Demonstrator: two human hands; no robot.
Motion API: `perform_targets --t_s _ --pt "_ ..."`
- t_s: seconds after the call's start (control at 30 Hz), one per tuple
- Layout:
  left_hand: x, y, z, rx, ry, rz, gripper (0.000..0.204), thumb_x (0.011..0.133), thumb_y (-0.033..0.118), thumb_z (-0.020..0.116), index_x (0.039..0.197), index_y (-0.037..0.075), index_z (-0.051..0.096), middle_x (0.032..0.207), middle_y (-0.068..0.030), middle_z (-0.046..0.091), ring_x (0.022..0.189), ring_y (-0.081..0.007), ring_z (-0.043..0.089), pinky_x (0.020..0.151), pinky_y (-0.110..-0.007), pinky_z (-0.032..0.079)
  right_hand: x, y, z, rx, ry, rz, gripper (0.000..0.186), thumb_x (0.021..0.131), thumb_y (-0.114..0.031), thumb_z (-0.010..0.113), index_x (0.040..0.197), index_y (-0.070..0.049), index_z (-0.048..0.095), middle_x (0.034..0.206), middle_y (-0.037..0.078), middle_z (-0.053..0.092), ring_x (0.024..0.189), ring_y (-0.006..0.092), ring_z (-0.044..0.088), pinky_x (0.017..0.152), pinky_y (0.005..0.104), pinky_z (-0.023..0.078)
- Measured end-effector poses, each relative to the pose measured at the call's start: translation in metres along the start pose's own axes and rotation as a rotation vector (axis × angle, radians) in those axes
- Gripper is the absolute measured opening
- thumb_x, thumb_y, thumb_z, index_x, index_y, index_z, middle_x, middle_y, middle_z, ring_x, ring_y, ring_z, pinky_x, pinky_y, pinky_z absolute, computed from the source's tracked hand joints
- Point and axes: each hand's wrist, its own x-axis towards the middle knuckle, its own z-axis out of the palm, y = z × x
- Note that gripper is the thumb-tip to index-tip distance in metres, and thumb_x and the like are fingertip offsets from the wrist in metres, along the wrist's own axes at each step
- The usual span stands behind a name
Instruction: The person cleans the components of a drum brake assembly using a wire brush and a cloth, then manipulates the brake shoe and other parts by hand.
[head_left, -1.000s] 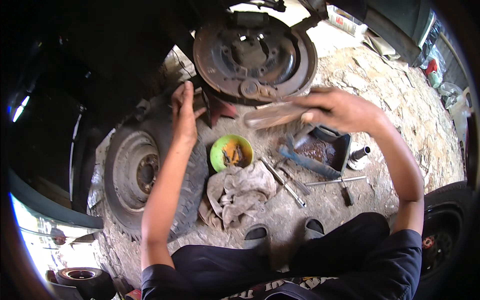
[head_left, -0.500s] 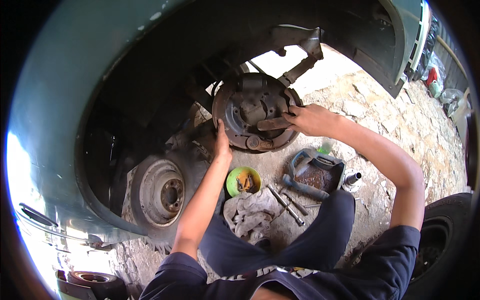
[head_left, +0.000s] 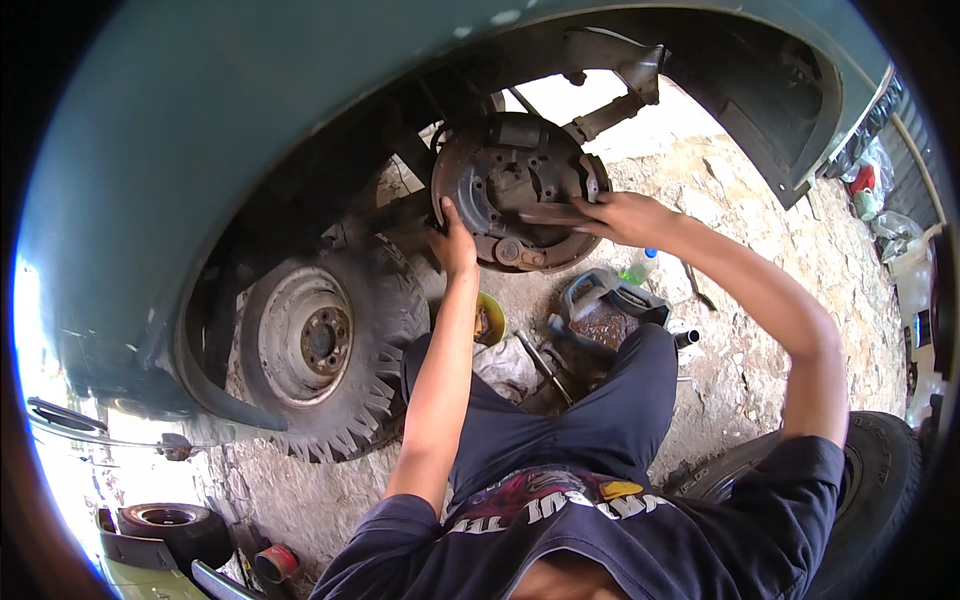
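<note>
A round, rusty brake backing plate (head_left: 490,215) is mounted under the wheel arch, with a curved brake shoe (head_left: 550,252) along its lower rim. My left hand (head_left: 456,245) grips the plate's lower left edge, thumb on the front face and fingers hidden behind. My right hand (head_left: 625,218), at the right rim, is closed round a flat brown round-ended tool (head_left: 550,214). The tool lies across the face of the plate and is smeared by motion, so its kind does not show.
A green car body (head_left: 250,130) arches overhead. Left stands a wheel (head_left: 330,345); another tyre (head_left: 880,490) lies at my right. Below the plate are a yellow-green bowl (head_left: 490,318), a grey rag (head_left: 505,368), a metal bar (head_left: 543,365) and a blue cut-open container (head_left: 640,298).
My view has shifted, showing more of the wheel and my shirt. My left hand still grips the plate's edge. The tool in my right hand has moved slightly and is now blurred.
</note>
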Motion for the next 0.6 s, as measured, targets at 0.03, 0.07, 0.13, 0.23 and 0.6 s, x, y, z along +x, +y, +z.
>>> perform_targets --t_s 0.03,0.07,0.13,0.23,0.6 --pt "-0.004 -0.001 0.005 -0.007 -0.003 0.022 0.089 0.092 0.057 0.059 0.144 -0.011 0.034 0.147 -0.0278 0.040 0.136 -0.0344 0.041 0.112 -0.040 0.033 0.011 -0.008 0.008 0.001 -0.007 -0.002 0.048 0.098 -0.041 0.054 0.132 -0.006 0.057 0.082 0.017 0.066 0.074 0.0378 0.068 0.069 0.0460 0.057" --pt "-0.013 0.003 0.016 -0.030 -0.018 0.039 0.089 0.092 0.059 0.057 0.143 -0.011 0.035 0.146 -0.0298 0.041 0.135 -0.0370 0.042 0.112 -0.041 0.033 0.024 -0.013 0.018 -0.015 -0.019 0.007 0.048 0.098 -0.040 0.054 0.132 -0.007 0.057 0.081 0.017 0.066 0.074 0.0380 0.068 0.069 0.0466 0.057" --pt "-0.013 0.008 0.016 -0.035 -0.021 0.018 0.092 0.091 0.055 0.063 0.145 -0.013 0.031 0.148 -0.0272 0.039 0.135 -0.0327 0.043 0.112 -0.039 0.034 0.029 -0.023 0.014 0.080 -0.066 0.055 0.048 0.098 -0.041 0.053 0.132 -0.006 0.056 0.083 0.018 0.066 0.076 0.0388 0.068 0.069 0.0473 0.057" --pt "-0.009 0.005 0.005 -0.061 -0.061 0.002 0.093 0.091 0.054 0.064 0.144 -0.014 0.030 0.148 -0.0275 0.040 0.134 -0.0324 0.044 0.111 -0.039 0.034 -0.005 0.000 0.008 0.024 -0.090 0.089 0.048 0.098 -0.041 0.054 0.131 -0.006 0.057 0.086 0.018 0.068 0.079 0.0382 0.068 0.072 0.0466 0.057" --pt "0.005 -0.011 0.009 -0.166 -0.091 -0.003 0.094 0.089 0.059 0.062 0.145 -0.011 0.031 0.150 -0.0258 0.039 0.139 -0.0348 0.039 0.115 -0.039 0.027 -0.028 -0.028 0.016 0.051 -0.058 0.206 0.046 0.098 -0.038 0.056 0.131 -0.006 0.058 0.081 0.020 0.067 0.076 0.0383 0.067 0.070 0.0471 0.055"
